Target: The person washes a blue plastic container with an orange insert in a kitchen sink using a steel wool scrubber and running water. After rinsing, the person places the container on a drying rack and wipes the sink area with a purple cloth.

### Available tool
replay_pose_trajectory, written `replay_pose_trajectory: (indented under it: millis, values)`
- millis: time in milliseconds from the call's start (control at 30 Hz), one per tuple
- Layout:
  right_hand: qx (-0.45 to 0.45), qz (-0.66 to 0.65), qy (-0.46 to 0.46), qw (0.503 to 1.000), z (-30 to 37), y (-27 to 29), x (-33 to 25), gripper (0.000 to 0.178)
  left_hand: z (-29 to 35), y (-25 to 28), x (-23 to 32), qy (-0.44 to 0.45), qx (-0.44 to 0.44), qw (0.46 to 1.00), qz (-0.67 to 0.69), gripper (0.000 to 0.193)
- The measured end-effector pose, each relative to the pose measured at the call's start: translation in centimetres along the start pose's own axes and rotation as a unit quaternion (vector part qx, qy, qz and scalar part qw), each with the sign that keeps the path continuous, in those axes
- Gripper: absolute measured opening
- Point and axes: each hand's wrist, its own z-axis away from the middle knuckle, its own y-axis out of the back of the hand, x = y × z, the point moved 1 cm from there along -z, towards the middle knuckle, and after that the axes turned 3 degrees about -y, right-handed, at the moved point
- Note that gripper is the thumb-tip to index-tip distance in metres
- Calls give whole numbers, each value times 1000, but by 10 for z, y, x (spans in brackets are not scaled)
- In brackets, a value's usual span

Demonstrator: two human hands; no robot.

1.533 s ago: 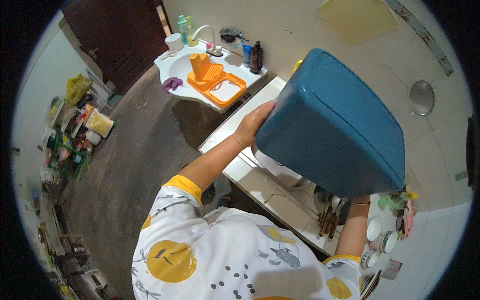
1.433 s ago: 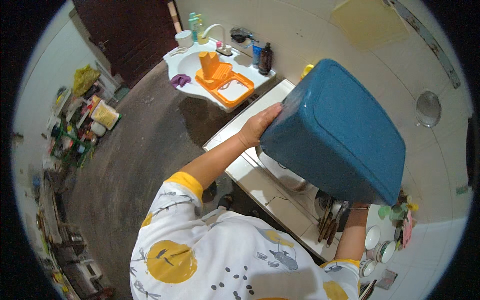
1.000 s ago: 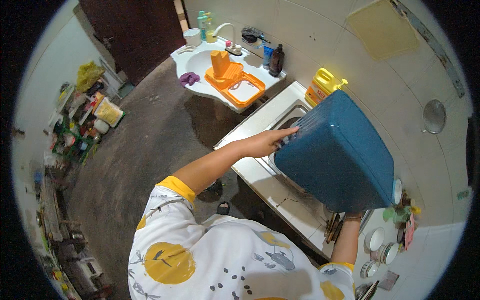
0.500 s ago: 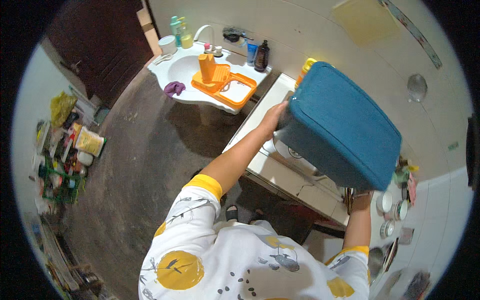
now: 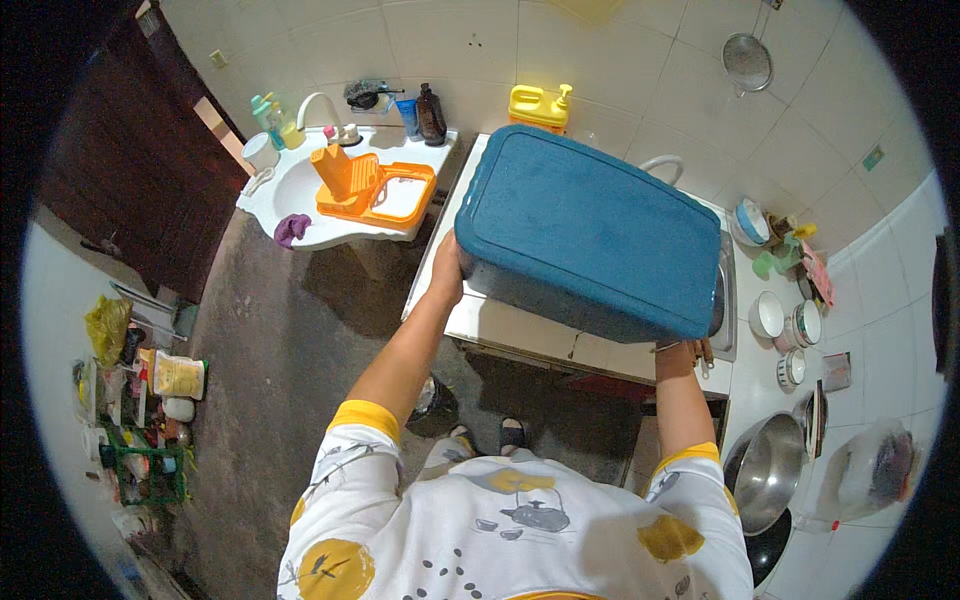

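Observation:
Held out in front of me over the white counter (image 5: 510,325) is a large blue plastic storage box (image 5: 595,225) with rounded corners. Its broad flat face is turned up; whether that is a lid or the base I cannot tell. My left hand (image 5: 448,268) grips its left end, fingers partly hidden behind the edge. Beneath the near right corner, my right hand (image 5: 677,353) supports the box, most of its fingers out of sight. The box covers much of the metal sink (image 5: 724,310) behind it.
On the left, a white washbasin (image 5: 290,190) carries an orange plastic rack (image 5: 400,195) and a purple cloth (image 5: 292,231). A yellow pump bottle (image 5: 540,107) stands behind the box. Bowls (image 5: 767,315) and a metal basin (image 5: 770,470) sit to the right. A black bin (image 5: 433,408) stands near my feet.
The box has swung left and levelled out, from a steep tilt to nearly flat above the counter. Both hands stay on it. My view has turned right.

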Motion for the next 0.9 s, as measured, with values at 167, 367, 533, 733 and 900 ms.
replay_pose_trajectory:
  millis: [167, 367, 533, 733, 900]
  values:
    - [-17, 22, 20, 999, 1, -14, -21, 48, 1, -3, 0, 35, -15, 999, 39, 50]
    - [-46, 53, 30, 997, 18, -58, -9, 48, 23, 23, 40, 84, -12, 995, 44, 55]
    - [-104, 62, 7, 993, 44, -127, 38, 48, 22, 127, 51, 95, 12, 991, 98, 51]
    - [-248, -34, -114, 961, 77, -200, 97, 47, 54, 188, 125, 75, -21, 993, 84, 56]
    - [-175, 1, -103, 979, 84, -231, 122, 49, 45, 254, 176, 30, -12, 995, 93, 46]
